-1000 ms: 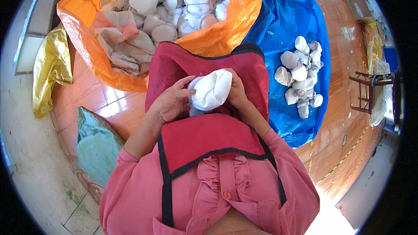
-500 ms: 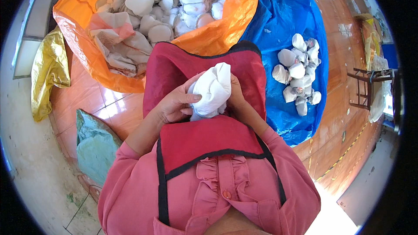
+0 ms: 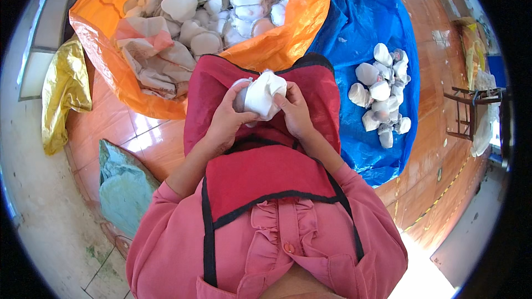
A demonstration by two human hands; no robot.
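Note:
Above the red apron (image 3: 266, 182) on my lap, I hold a bundle of white cup-shaped fabric pads (image 3: 262, 98) in both hands. My left hand (image 3: 229, 116) is closed round its left side, thumb along the lower edge. The fingers and thumb of my right hand (image 3: 295, 112) pinch the folded white outer layer on the right. Parts of the bundle are covered by my fingers. Similar white pads (image 3: 178, 5) fill a big orange sack (image 3: 302, 14) in front of me. Several wrapped white bundles (image 3: 380, 91) lie in a heap on a blue sheet (image 3: 354, 149) to the right.
A yellow sack (image 3: 64, 94) lies by the wall on the left. A greenish sack (image 3: 124, 194) sits on the tiled floor (image 3: 124, 124) beside my left arm. On the far right is a dark wooden stool (image 3: 471, 113) with plastic bags near it.
Both hands and the bundle have moved a little away from my chest. The bundle is turned and looks more compact, and my right fingers now show at its front.

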